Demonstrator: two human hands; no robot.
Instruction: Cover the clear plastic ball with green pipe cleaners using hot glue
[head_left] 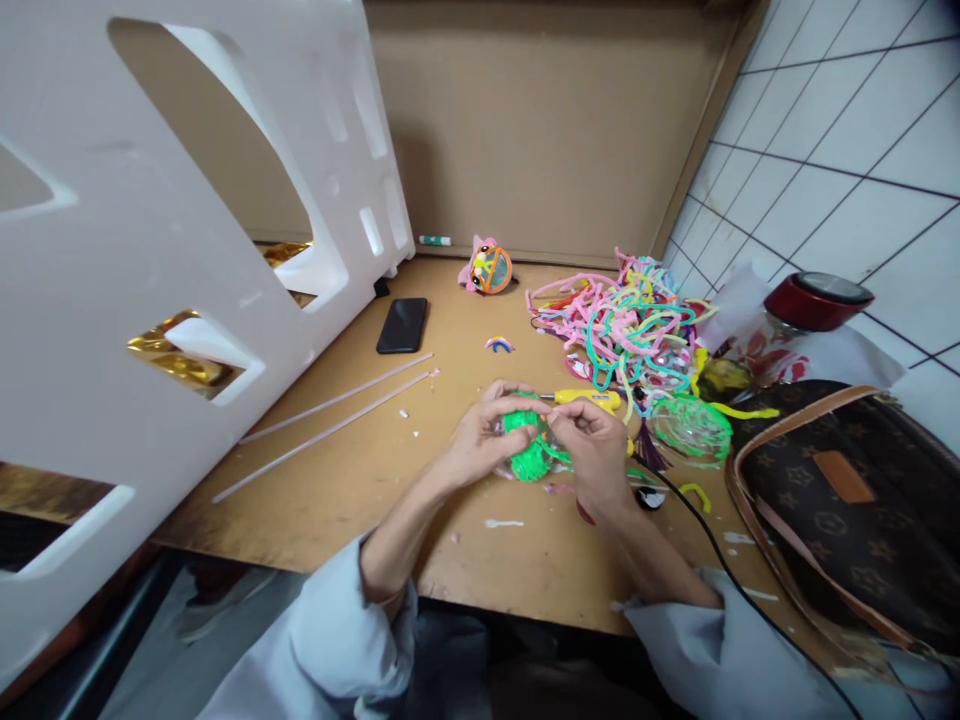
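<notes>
a bright green fuzzy piece (527,447) is held over the wooden table (337,480), nearest of all to the camera. it is cupped in the left hand (484,440), whose fingers are curled around its left side, while the right hand (596,445) is pressed in from the right, thumb and forefinger pinched together on a thin bit at the piece's upper edge. what exactly is pinched is too small to be told. the step in hand is judged to be the shaping or fastening of green strands onto this piece; a steady hold from the left hand and a fine, tight pinch from the right would be called for next.

just right of the green piece, a clear dome wound with green strands (690,428) is seen, and just behind the piece a yellow glue gun (589,399) is laid, its black cord (720,560) trailing toward the camera. well right of the piece a brown patterned bag (847,500) is set. two clear glue sticks (337,415) are laid to the left. farther behind the piece a heap of coloured pipe cleaners (622,320) is piled, with a black phone (402,325) and a small pink toy (489,268) farther back.
</notes>
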